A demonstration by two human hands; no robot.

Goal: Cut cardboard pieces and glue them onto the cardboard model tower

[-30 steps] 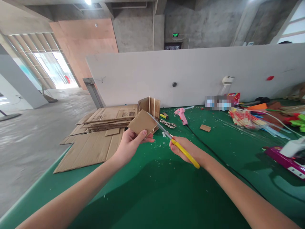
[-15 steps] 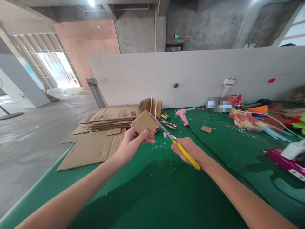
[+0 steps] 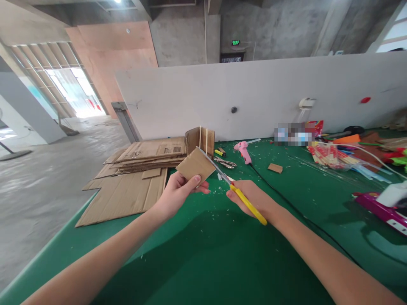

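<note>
Between its thumb and fingers my left hand grips a small piece of cardboard, held up over the table. My right hand is closed around the yellow handles of a pair of scissors. Their blades lie along the upper right edge of the cardboard piece; I cannot tell how far apart they are. Behind the piece stands a folded cardboard form with two pale sticks upright against it. Metal pliers and a yellow-and-black tool lie just beyond the scissors.
Stacked cardboard sheets cover the left of the green table. A pink glue gun trails a black cable rightward, near a cardboard scrap. A purple power strip and packed sticks lie right. A white panel stands behind.
The cardboard piece and my left hand have shifted slightly to the right, closer to the scissors. Both grips stay the same. The view has tilted down a little.
</note>
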